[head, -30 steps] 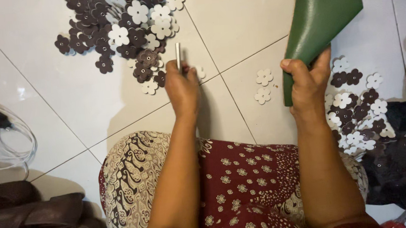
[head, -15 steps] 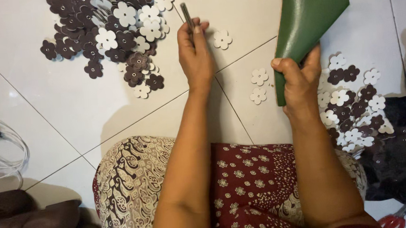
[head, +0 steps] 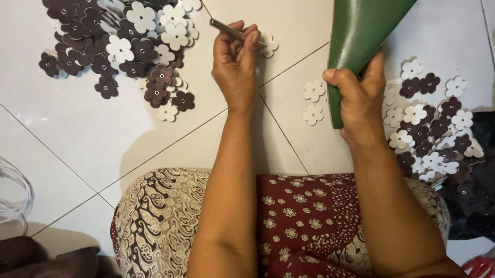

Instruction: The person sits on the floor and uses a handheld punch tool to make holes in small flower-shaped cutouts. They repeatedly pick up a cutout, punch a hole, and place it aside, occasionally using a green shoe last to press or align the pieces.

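My left hand (head: pixel 235 66) grips a thin metal rod-like tool (head: pixel 225 28), held over the white tiled floor (head: pixel 89 136) beside a single white flower cutout (head: pixel 267 44). My right hand (head: pixel 358 96) clasps the lower edge of a folded green leather-like sheet (head: pixel 366 25), which stands upright above the floor. Two small white flower cutouts (head: pixel 313 100) lie between my hands. A pile of dark brown and white flower cutouts (head: pixel 124 44) lies at the far left, close to my left hand.
A second heap of brown and white flower cutouts (head: pixel 427 124) lies right of my right hand, next to dark fabric (head: pixel 492 182). Red scissor handles (head: pixel 483 265) show at the bottom right. Clear tubing (head: pixel 2 191) and brown cloth (head: pixel 34 268) lie at the left. Patterned cloth (head: pixel 161 217) covers my lap.
My left hand has moved farther away with the metal tool, from beside the brown pile to next to the lone white flower. The right hand keeps hold of the green sheet.
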